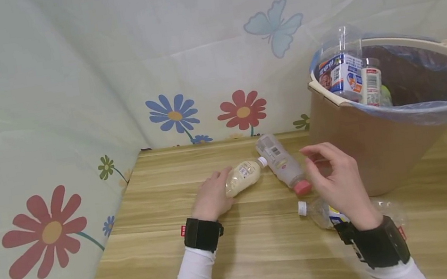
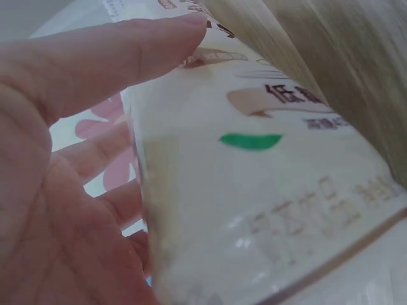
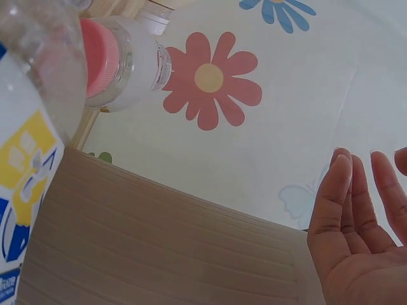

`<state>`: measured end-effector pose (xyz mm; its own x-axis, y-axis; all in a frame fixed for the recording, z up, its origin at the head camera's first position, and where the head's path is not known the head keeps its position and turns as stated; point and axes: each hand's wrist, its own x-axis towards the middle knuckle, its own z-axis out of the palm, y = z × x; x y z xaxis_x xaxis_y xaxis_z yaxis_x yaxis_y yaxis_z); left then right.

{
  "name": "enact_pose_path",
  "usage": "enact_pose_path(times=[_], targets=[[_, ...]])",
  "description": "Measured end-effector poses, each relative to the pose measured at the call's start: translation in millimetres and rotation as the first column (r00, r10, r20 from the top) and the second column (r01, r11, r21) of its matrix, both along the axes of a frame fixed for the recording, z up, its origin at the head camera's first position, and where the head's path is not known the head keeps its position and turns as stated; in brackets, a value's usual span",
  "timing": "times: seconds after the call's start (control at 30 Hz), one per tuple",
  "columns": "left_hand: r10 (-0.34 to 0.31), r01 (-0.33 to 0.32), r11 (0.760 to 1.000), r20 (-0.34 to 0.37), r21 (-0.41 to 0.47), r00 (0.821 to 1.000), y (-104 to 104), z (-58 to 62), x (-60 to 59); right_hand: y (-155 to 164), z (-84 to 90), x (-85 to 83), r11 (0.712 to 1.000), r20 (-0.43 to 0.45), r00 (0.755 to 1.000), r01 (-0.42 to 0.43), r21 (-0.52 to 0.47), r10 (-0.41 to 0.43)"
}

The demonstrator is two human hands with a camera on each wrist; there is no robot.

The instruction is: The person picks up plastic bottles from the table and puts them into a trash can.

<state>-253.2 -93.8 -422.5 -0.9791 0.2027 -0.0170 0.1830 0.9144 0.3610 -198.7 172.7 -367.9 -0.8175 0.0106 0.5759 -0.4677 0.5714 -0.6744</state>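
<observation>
My left hand (image 1: 218,189) grips the base end of a cream-coloured bottle (image 1: 244,175) that lies on its side on the wooden table (image 1: 266,257). In the left wrist view the thumb (image 2: 114,57) lies over the bottle (image 2: 254,190) and the fingers curl behind it. My right hand (image 1: 325,165) hovers with relaxed fingers and holds nothing. It is just right of a clear bottle with a pink cap (image 1: 281,163), which also lies on the table. The right wrist view shows its straight fingers (image 3: 353,216) and that pink-capped bottle (image 3: 121,57).
A clear bottle with a white cap and a yellow-blue label (image 1: 319,212) lies under my right wrist, large at the left edge (image 3: 25,159). A brown bin (image 1: 362,148) with a blue liner holds several bottles at the right. Flowered sheets hang behind and to the left.
</observation>
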Motion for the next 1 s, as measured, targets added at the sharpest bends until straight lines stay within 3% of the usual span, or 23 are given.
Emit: enact_pose_path(times=[0.47, 0.7, 0.87, 1.0], targets=[[-0.024, 0.024, 1.000, -0.007, 0.010, 1.000, 2, -1.6, -0.2, 0, 0.6, 0.2, 1.000, -0.008, 1.000, -0.002, -0.006, 0.002], [-0.037, 0.047, 0.993, -0.088, 0.110, 0.995, 3, 2.0, -1.6, -1, -0.3, 0.0, 1.000, -0.013, 1.000, -0.003, -0.009, 0.003], [-0.071, 0.114, 0.967, -0.189, 0.226, 0.979, 8, 10.2, -1.0, -3, -1.7, -0.7, 1.000, -0.006, 1.000, 0.003, -0.026, -0.003], [-0.076, 0.164, 0.916, -0.243, 0.366, 0.967, 15, 16.6, 1.0, -5, -2.0, -0.1, 0.999, 0.031, 1.000, 0.001, -0.032, 0.000]])
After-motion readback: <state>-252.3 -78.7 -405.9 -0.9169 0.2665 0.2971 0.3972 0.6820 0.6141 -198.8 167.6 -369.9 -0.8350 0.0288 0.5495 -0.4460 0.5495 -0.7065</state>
